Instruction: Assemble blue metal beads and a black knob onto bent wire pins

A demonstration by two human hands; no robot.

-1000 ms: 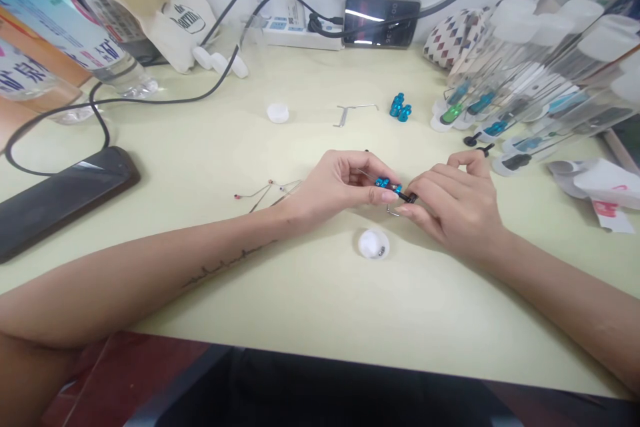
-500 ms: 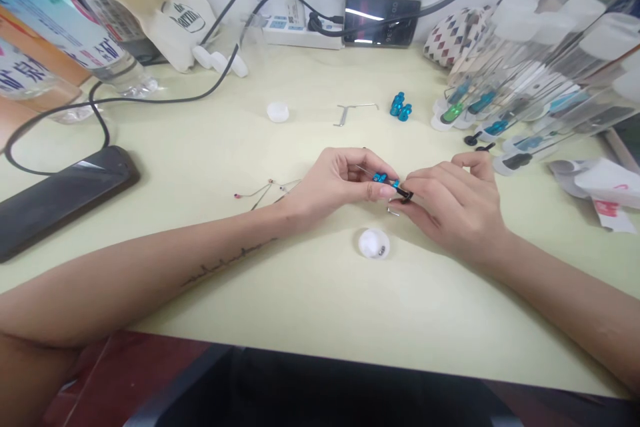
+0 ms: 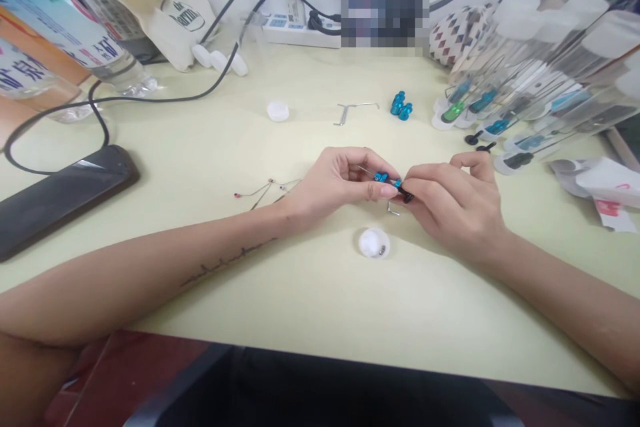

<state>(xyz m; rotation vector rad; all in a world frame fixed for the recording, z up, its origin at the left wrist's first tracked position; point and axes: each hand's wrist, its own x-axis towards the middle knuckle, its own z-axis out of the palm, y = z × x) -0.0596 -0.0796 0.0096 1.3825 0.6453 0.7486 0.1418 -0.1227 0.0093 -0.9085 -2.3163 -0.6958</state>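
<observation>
My left hand (image 3: pixel 340 183) is closed around a thin metal rod with blue metal fittings (image 3: pixel 381 177) on it. The rod's black end piece (image 3: pixel 407 197) sticks out past my left thumb. My right hand (image 3: pixel 453 203) is closed, its thumb and fingertips pinching that black end piece; the contact is partly hidden. Just below the fingertips lies a small bent hex key (image 3: pixel 393 209). Nearer to me sits a round white cap (image 3: pixel 374 243) with tiny dark bits in it. Several thin rods with small coloured tips (image 3: pixel 260 188) lie partly behind my left wrist.
Farther back are a white cap (image 3: pixel 278 111), hex keys (image 3: pixel 345 111) and blue metal pieces (image 3: pixel 401 107). Clear tubes with white caps (image 3: pixel 565 33) crowd the right side. A black power bank (image 3: pixel 67 197), a cable (image 3: pixel 165 101) and bottles (image 3: pixel 60 20) occupy the left.
My right thumb has drawn in slightly under the fingers at the black end piece. Both hands otherwise stay in nearly the same place.
</observation>
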